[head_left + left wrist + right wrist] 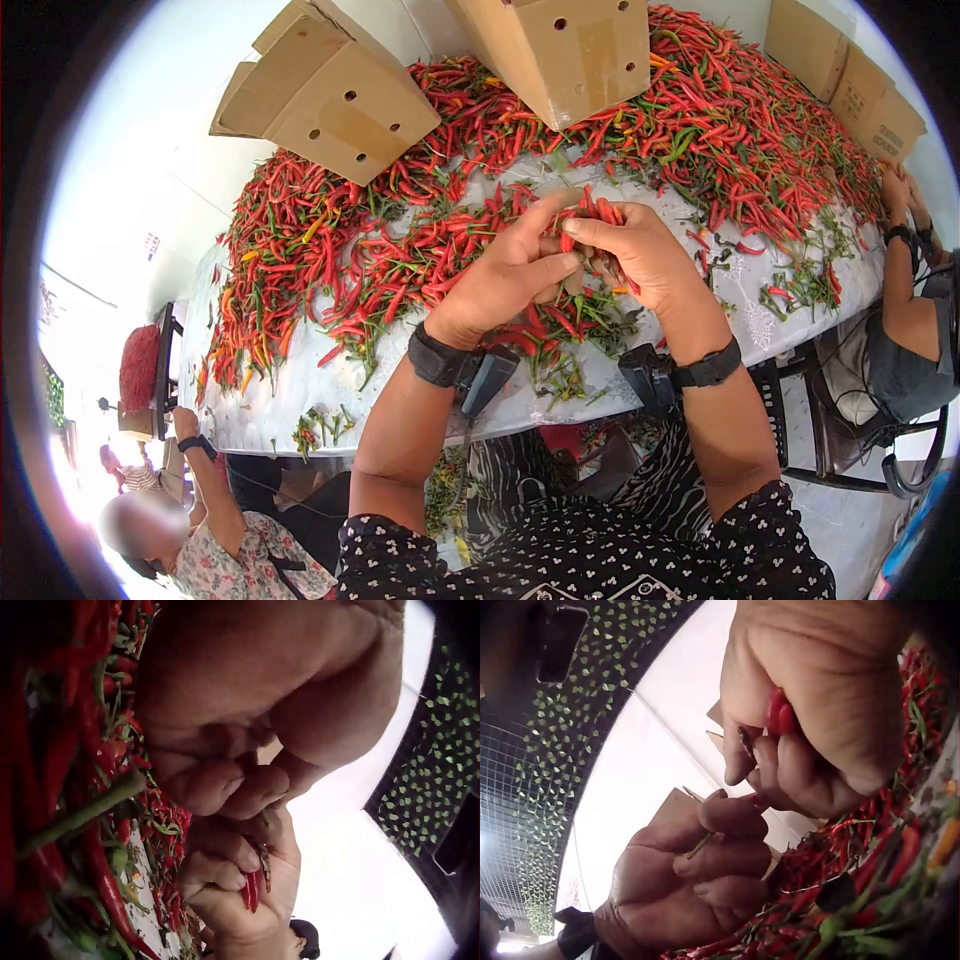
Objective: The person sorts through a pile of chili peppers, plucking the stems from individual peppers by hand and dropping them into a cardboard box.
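Note:
Both hands meet above the chilli-covered table. My right hand (pixel 645 258) grips several red chillies (pixel 600 210), some poking out above the fingers; in the right wrist view, red chilli ends (pixel 780 714) show inside the curled right hand (pixel 817 697). My left hand (pixel 510 280) is close beside it, and the right wrist view shows the left hand (pixel 697 877) pinching a thin green stem (pixel 699 846) between thumb and finger. A bit of red chilli (pixel 756 799) shows between the two hands. Fingers hide the rest of it. Below the hands lie loose chillies (pixel 560 320) with green stems.
A large heap of red chillies (pixel 740 120) spans the table's far side. Two cardboard boxes (pixel 350 110) (pixel 590 60) stand over it, with more cardboard (pixel 850 90) at right. Stem scraps (pixel 325 428) lie near the front edge. Other people (pixel 910 330) sit at both sides.

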Available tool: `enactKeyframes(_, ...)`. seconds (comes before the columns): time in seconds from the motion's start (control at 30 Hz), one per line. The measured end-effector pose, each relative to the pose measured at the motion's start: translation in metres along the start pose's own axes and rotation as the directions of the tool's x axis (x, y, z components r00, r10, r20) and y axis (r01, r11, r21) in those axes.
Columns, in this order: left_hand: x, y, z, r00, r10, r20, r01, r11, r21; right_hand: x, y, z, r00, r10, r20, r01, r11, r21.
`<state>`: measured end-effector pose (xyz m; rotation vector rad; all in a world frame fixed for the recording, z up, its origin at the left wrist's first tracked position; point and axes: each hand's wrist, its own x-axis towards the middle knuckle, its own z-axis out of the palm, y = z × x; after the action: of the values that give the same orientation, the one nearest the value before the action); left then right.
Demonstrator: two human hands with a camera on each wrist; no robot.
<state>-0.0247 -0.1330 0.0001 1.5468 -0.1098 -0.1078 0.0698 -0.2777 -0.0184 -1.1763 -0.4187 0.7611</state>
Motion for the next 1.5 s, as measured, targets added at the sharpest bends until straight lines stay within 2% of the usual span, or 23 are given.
enactKeyframes(0.13,0.002,-0.004,0.0,1.0,0.01,-0.012,-0.01,1.0,0.007,-0.001,-0.003,-0.006,0.999,0.041,0.028,-0.041,0.999,0.021)
enactKeyframes(0.2,0.004,-0.008,-0.003,0.999,0.031,-0.023,-0.032,0.999,-0.013,0.002,0.0,-0.008,0.999,-0.012,0.033,0.009,0.995,0.096)
enactKeyframes(0.3,0.004,-0.009,-0.003,0.998,0.057,-0.001,-0.057,0.997,-0.056,-0.001,-0.003,-0.006,0.999,-0.011,0.046,0.004,0.99,0.143)
enactKeyframes(0.53,0.003,-0.007,-0.001,0.995,0.08,-0.063,-0.08,0.997,-0.004,-0.001,-0.003,-0.004,0.998,-0.049,0.043,0.042,0.987,0.154)
enactKeyframes(0.6,0.002,-0.004,0.0,0.994,0.061,-0.086,-0.059,0.998,0.025,-0.004,-0.004,0.003,0.981,-0.18,-0.079,0.18,0.984,-0.003)
enactKeyframes(0.63,0.002,-0.003,0.0,0.993,0.049,-0.104,-0.046,0.998,0.031,-0.007,-0.006,0.007,0.981,-0.18,-0.077,0.18,0.984,-0.003)
enactKeyframes(0.67,0.002,-0.003,0.0,0.992,0.037,-0.123,-0.033,0.999,0.037,-0.01,-0.009,0.012,0.95,-0.296,-0.095,0.279,0.947,-0.159)
enactKeyframes(0.7,0.002,-0.003,0.0,0.991,0.038,-0.125,-0.033,0.999,0.036,-0.013,-0.01,0.015,0.907,-0.41,-0.094,0.364,0.878,-0.311)
enactKeyframes(0.73,0.003,-0.004,0.001,0.986,0.032,-0.163,-0.027,0.999,0.034,-0.012,-0.008,0.017,0.908,-0.409,-0.092,0.364,0.878,-0.311)
enactKeyframes(0.8,0.006,-0.009,-0.001,0.979,0.026,-0.203,-0.021,0.999,0.03,-0.01,-0.002,0.019,0.836,-0.549,-0.014,0.488,0.755,-0.438)
enactKeyframes(0.83,0.01,-0.014,-0.003,0.972,0.048,-0.232,-0.058,0.998,-0.039,-0.011,-0.003,0.021,0.837,-0.548,-0.011,0.489,0.755,-0.438)
enactKeyframes(0.9,0.01,-0.021,-0.009,0.962,0.07,-0.265,-0.101,0.989,-0.105,-0.015,-0.007,0.024,0.877,-0.48,0.012,0.463,0.839,-0.286)
enactKeyframes(0.93,0.008,-0.017,-0.01,0.964,0.054,-0.262,-0.066,0.997,-0.037,-0.014,-0.007,0.023,0.877,-0.48,0.011,0.463,0.839,-0.286)
enactKeyframes(0.97,0.007,-0.014,-0.009,0.965,0.037,-0.259,-0.03,0.999,0.032,-0.012,-0.008,0.02,0.922,-0.383,-0.058,0.378,0.922,-0.085)
enactKeyframes(1.0,0.007,-0.012,-0.006,0.966,0.036,-0.255,-0.028,0.999,0.032,-0.008,-0.009,0.016,0.957,-0.271,-0.105,0.284,0.951,0.126)
enactKeyframes(1.03,0.005,-0.006,0.002,0.967,0.069,-0.245,-0.047,0.994,0.096,-0.002,-0.005,0.01,0.952,-0.288,-0.103,0.303,0.932,0.197)
enactKeyframes(1.07,0.003,-0.004,0.008,0.967,0.103,-0.235,-0.066,0.985,0.159,0.002,-0.001,0.007,0.952,-0.288,-0.105,0.304,0.932,0.197)
enactKeyframes(1.13,0.006,-0.014,0.009,0.965,0.092,-0.247,-0.06,0.989,0.137,0.006,0.004,0.005,0.939,-0.28,-0.2,0.324,0.915,0.241)
enactKeyframes(1.2,0.007,-0.018,0.008,0.937,0.271,-0.219,-0.18,0.915,0.361,0.006,0.006,0.009,0.933,-0.285,-0.22,0.333,0.916,0.225)
enactKeyframes(1.43,0.005,-0.014,0.013,0.939,0.217,-0.268,-0.095,0.91,0.404,0.002,0.01,0.026,0.912,-0.359,-0.199,0.394,0.902,0.176)
enactKeyframes(1.5,0.001,-0.005,0.02,0.934,0.093,-0.344,0.004,0.963,0.27,-0.001,0.009,0.027,0.918,-0.348,-0.191,0.381,0.908,0.176)
